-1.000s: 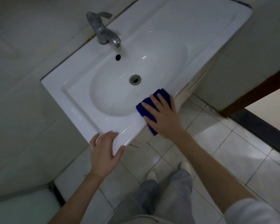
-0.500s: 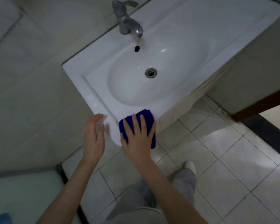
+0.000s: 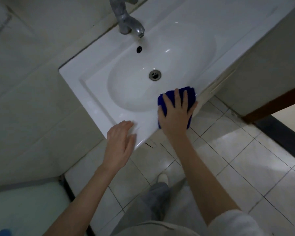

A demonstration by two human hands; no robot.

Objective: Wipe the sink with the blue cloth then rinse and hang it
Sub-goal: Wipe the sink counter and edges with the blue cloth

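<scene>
A white sink (image 3: pixel 99 92) with an oval basin and a metal drain (image 3: pixel 155 75) fills the upper middle of the head view. A folded blue cloth (image 3: pixel 189 93) lies on the sink's front rim, just right of the basin's near end. My right hand (image 3: pixel 175 114) presses flat on the cloth with its fingers spread. My left hand (image 3: pixel 121 143) hovers at the sink's near corner, fingers straight and blurred, holding nothing.
A grey metal tap (image 3: pixel 126 19) stands at the back of the sink above an overflow hole (image 3: pixel 139 49). Tiled walls close in on the left and right. Pale floor tiles (image 3: pixel 245 159) lie below, with my legs and a shoe (image 3: pixel 163 178).
My right hand has slid the cloth along the front rim from the near corner toward the right. My left hand has shifted over that near corner.
</scene>
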